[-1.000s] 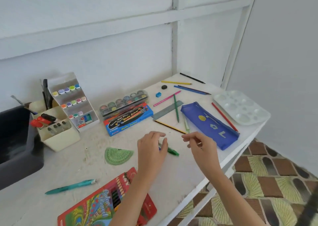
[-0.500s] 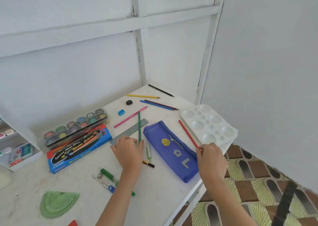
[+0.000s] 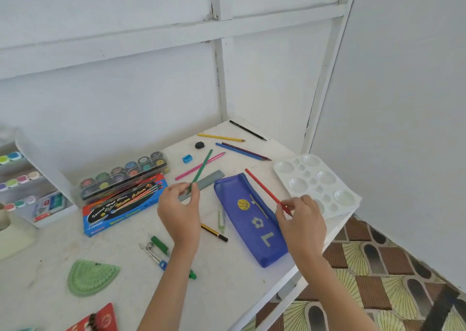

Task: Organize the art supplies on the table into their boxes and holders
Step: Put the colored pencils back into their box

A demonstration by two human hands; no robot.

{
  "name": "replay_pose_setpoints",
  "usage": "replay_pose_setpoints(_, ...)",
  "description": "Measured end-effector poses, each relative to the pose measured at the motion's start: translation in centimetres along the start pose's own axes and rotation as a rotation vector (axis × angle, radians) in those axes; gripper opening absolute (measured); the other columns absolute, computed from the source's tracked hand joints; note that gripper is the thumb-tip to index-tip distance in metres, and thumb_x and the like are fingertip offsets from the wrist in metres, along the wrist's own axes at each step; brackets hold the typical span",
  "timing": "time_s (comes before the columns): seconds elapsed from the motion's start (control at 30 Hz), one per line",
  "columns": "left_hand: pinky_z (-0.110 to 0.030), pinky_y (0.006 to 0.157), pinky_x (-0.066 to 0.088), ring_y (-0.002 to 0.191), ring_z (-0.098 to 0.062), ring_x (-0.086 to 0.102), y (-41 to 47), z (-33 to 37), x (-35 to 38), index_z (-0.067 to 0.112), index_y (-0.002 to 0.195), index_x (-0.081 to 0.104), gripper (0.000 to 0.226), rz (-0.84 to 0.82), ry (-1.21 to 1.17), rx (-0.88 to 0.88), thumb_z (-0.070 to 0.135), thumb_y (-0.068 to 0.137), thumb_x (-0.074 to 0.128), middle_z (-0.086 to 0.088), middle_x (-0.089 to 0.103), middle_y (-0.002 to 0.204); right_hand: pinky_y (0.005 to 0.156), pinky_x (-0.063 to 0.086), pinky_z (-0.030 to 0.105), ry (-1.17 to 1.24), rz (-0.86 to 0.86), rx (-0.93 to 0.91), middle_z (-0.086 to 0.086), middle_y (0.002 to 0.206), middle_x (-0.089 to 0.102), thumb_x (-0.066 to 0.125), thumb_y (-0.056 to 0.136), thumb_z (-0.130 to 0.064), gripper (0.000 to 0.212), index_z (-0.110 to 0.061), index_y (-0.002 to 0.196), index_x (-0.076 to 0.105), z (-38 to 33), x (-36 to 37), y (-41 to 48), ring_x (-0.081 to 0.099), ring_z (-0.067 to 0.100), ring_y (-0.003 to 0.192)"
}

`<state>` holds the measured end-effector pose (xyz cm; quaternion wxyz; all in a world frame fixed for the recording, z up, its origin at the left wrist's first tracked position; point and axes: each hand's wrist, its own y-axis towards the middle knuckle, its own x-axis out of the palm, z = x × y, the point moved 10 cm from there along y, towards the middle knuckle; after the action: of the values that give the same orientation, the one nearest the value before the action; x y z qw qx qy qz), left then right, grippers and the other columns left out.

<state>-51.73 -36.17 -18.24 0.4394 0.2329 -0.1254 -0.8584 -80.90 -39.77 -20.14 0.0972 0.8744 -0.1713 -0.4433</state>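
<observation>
My left hand (image 3: 180, 211) pinches the lower end of a green pencil (image 3: 202, 169), lifted and slanting up to the right over the grey ruler (image 3: 209, 179). My right hand (image 3: 301, 219) pinches the near end of a red pencil (image 3: 264, 189) that lies along the right side of the blue pencil case (image 3: 248, 219). Loose on the white table (image 3: 227, 280) lie a pink pencil (image 3: 209, 163), a yellow pencil (image 3: 220, 137), a blue and a purple pencil (image 3: 242, 151), a black pencil (image 3: 248, 130), and a yellow-black pencil (image 3: 214, 232) near my left wrist.
A white paint palette (image 3: 317, 184) overhangs the right table edge. Watercolour pots (image 3: 123, 174) and a blue watercolour box (image 3: 123, 204) sit left of centre, a marker rack (image 3: 27, 187) at far left. A green protractor (image 3: 90, 276), compass (image 3: 153, 254), green marker (image 3: 160, 245), sharpener (image 3: 187, 158) and eraser (image 3: 199, 145) lie about.
My left hand has picked the green pencil up off the table. My right hand has taken hold of the red pencil's near end. The view has swung a little left.
</observation>
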Motion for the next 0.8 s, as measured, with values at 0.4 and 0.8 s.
replay_pose_setpoints(0.4,-0.027,0.087,0.052,0.092,-0.013,0.066,0.7,3.5,-15.7,0.018,0.092,0.063,0.012,0.198,-0.356,0.055,0.006,0.088,0.063,-0.001,0.068,0.093,0.071,0.055,0.024,0.886,0.002,0.104,-0.01,0.083,0.07,0.065,0.089,-0.023,0.005,-0.02,0.09,0.068,-8.4,0.0,-4.0,0.067,0.015,0.076)
replay_pose_setpoints(0.8,-0.01,0.081,0.038,0.086,0.003,0.045,-3.2,1.7,-27.4,0.018,0.128,0.056,0.038,0.126,0.076,0.31,0.0,0.097,0.043,0.009,0.039,0.091,0.081,0.057,0.037,1.041,-0.318,0.294,0.005,0.077,0.074,0.069,0.084,-0.015,0.039,-0.017,0.12,0.056,-11.7,3.7,-14.9,0.072,0.017,0.073)
